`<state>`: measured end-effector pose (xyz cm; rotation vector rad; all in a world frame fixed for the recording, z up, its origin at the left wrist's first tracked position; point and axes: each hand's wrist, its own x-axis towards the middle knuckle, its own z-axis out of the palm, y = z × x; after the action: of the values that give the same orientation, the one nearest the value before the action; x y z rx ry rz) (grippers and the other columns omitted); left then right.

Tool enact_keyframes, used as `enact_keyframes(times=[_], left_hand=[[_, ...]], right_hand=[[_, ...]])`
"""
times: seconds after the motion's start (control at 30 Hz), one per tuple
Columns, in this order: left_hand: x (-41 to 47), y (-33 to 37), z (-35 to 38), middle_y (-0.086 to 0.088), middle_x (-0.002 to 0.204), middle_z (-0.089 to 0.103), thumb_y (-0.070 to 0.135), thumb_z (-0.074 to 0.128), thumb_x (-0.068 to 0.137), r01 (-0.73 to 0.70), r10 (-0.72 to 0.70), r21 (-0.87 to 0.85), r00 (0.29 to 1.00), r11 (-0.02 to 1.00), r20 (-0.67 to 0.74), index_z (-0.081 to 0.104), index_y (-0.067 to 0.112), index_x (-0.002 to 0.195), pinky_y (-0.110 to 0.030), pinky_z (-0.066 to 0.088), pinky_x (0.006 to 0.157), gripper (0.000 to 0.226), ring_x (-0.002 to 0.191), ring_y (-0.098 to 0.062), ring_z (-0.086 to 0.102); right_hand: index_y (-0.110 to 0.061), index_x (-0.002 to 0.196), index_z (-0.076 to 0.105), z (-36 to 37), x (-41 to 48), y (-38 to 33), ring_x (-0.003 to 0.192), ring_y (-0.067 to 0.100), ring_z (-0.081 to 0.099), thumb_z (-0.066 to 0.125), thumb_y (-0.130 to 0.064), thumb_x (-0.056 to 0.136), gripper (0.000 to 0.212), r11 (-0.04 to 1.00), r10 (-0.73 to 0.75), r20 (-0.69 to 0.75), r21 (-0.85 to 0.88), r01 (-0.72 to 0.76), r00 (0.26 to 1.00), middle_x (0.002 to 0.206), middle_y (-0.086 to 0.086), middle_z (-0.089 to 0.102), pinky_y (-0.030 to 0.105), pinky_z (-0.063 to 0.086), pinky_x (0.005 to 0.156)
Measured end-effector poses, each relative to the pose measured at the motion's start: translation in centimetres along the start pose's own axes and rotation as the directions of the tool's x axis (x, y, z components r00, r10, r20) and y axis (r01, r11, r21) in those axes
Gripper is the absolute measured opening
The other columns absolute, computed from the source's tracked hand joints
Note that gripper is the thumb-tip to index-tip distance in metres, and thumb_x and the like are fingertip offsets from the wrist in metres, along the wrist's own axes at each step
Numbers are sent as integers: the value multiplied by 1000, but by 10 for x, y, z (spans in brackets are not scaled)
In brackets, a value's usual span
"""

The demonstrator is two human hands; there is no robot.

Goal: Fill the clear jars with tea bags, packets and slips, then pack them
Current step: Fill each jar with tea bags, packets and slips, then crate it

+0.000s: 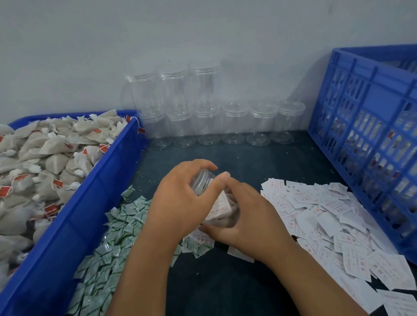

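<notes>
A clear jar (218, 205) lies tilted between my hands over the dark table, with a white slip and tea bags visible inside. My left hand (180, 198) grips its lidded top end, fingers curled over the lid (201, 182). My right hand (244, 211) wraps the jar's body from the right, thumb up near the lid. Empty clear jars (215, 123) stand stacked in two rows against the wall. Tea bags (34, 167) with red tags fill the blue bin on the left. Green-and-white packets (110, 235) and white slips (326, 212) lie in loose piles.
A blue solid-walled bin (68, 228) runs along the left side. A blue slatted crate (376, 149) with filled jars inside stands at the right. The grey wall closes off the back, and dark table surface (221, 290) shows between my forearms.
</notes>
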<state>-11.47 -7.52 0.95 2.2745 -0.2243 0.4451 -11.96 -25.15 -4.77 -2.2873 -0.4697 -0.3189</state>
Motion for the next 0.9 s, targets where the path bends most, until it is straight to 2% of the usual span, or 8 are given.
enact_keyframes(times=[0.13,0.3,0.4,0.57,0.67,0.77,0.83,0.9], left_hand=[[1,0,-1,27,108,67,79,46,87,18,-18,-60,1000,998,6,65,50,106,-25,51,84,39,106,7,61],[-2,3,-12,9,111,70,47,58,100,-241,272,-269,959,932,82,74,29,105,-23,51,91,25,114,-18,66],[-2,-2,-15,2,111,72,35,63,100,-267,326,-368,940,890,105,77,18,104,-22,51,96,22,113,-24,68],[-1,-4,-12,8,119,75,38,66,98,-160,226,-428,968,889,107,79,25,115,-27,53,100,26,120,-17,68],[0,-6,-9,20,122,73,49,67,94,-17,59,-402,994,916,94,75,40,120,-35,54,103,28,120,-1,66],[2,-8,-7,29,129,67,66,66,86,123,-77,-360,987,925,140,68,52,126,-35,51,107,43,123,9,59],[1,-5,-7,31,129,65,72,67,79,139,-100,-322,986,936,133,66,55,126,-31,50,107,50,123,12,57],[0,-2,-8,26,128,68,59,73,81,85,-43,-381,992,920,117,70,51,123,-32,51,105,42,123,8,60]], right_hand=[[-55,152,38,-3,2,-2,117,-7,57,78,-79,69,96,1000,-2,16,-4,2,1000,125,-27,60,23,54,92],[-56,138,55,-17,3,1,116,-4,68,93,-61,69,79,957,41,182,274,-91,982,124,-25,72,30,57,94],[-44,129,66,-22,4,4,111,5,73,92,-49,74,61,895,39,322,410,-176,946,119,-16,76,28,55,91],[-35,141,64,-18,4,5,131,5,65,90,-53,74,74,842,50,354,487,-230,934,140,-15,70,33,53,107],[-46,141,58,-9,3,-2,125,-1,66,92,-55,70,79,893,113,200,408,-188,973,135,-23,69,37,56,106],[-62,141,47,-4,2,-6,123,-10,59,89,-70,67,86,980,84,44,179,-90,996,129,-33,63,26,55,97],[-64,142,45,-6,1,-8,124,-10,59,88,-74,65,88,985,68,43,153,-74,997,129,-35,63,25,55,96],[-57,141,53,-11,2,-5,122,-3,65,92,-66,66,85,956,98,97,266,-121,990,128,-28,69,33,57,98]])
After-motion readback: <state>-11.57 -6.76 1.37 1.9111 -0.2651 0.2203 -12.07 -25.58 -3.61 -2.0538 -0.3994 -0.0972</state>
